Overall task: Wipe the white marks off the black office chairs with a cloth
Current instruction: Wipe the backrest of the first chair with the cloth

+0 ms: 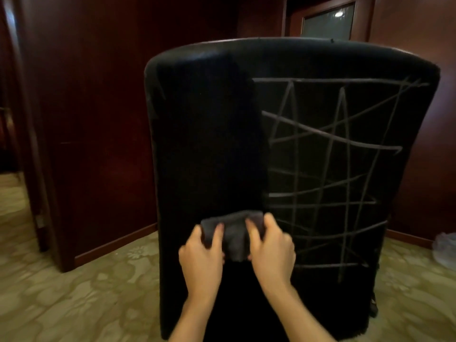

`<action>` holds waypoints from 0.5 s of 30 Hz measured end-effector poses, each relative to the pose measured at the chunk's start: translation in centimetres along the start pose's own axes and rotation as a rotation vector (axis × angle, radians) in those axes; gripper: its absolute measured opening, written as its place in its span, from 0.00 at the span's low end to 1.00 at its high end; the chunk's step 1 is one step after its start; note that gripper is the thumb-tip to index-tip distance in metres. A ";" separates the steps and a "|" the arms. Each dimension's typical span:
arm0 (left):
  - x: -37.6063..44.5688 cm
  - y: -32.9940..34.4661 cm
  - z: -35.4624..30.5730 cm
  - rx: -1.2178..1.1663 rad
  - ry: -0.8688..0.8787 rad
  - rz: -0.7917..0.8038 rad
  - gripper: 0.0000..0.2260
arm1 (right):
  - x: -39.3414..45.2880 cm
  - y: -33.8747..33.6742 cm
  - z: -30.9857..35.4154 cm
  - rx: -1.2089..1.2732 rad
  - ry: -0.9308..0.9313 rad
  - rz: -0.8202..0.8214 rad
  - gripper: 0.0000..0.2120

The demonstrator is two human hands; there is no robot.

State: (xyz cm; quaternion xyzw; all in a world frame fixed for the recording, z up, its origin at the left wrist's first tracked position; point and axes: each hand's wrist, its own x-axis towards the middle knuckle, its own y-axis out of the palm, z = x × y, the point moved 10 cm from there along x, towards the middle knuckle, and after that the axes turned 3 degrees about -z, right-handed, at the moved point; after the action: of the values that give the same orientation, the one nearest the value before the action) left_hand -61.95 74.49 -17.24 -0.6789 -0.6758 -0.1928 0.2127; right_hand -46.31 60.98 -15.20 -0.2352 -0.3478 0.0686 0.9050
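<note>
Evidently both hands' fingers (pixel 218 233) clamped on grey cloth (pixel 233 233) against chair (pixel 209 134).

- Both hands, left hand (pixel 201 255) and right hand (pixel 272 250), grip a folded grey cloth (pixel 233 233) against the black chair back (pixel 209 144).
- White marks (pixel 333 169) criss-cross the back's right half.
- Patterned carpet (pixel 74 292) lies below.
</note>
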 end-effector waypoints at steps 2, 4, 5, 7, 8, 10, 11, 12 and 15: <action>-2.1 0.3 1.7 0.022 -0.062 0.062 0.10 | -2.2 1.8 -2.5 -0.003 0.068 0.084 0.15; -1.8 0.3 0.7 -0.008 -0.040 0.077 0.10 | -2.3 1.4 -2.7 0.027 0.068 0.065 0.17; -0.9 0.1 -0.6 -0.042 -0.009 0.054 0.12 | -1.5 0.4 -1.8 0.065 0.037 0.007 0.20; 1.2 -0.2 -4.4 -0.110 0.058 0.002 0.13 | 0.8 -2.6 1.2 0.179 -0.036 -0.127 0.22; 2.1 -0.2 -6.3 -0.148 0.082 -0.011 0.13 | 2.1 -4.2 2.7 0.232 -0.063 -0.174 0.20; 3.3 0.3 -8.6 -0.210 0.093 -0.008 0.12 | 4.3 -6.0 4.6 0.291 -0.090 -0.195 0.16; 3.5 0.6 -8.7 -0.216 0.086 0.002 0.11 | 4.7 -6.0 4.6 0.290 -0.091 -0.179 0.15; 3.2 1.0 -7.9 -0.198 0.075 0.013 0.11 | 4.8 -5.5 3.9 0.259 -0.082 -0.160 0.15; 0.1 2.0 -2.1 -0.092 0.008 0.031 0.10 | 2.0 -2.1 -0.5 0.086 -0.041 -0.097 0.18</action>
State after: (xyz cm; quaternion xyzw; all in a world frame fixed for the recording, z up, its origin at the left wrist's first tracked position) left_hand -59.91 73.41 -15.44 -0.6976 -0.6548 -0.2230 0.1866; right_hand -44.53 59.49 -13.31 -0.1775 -0.3741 0.0443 0.9092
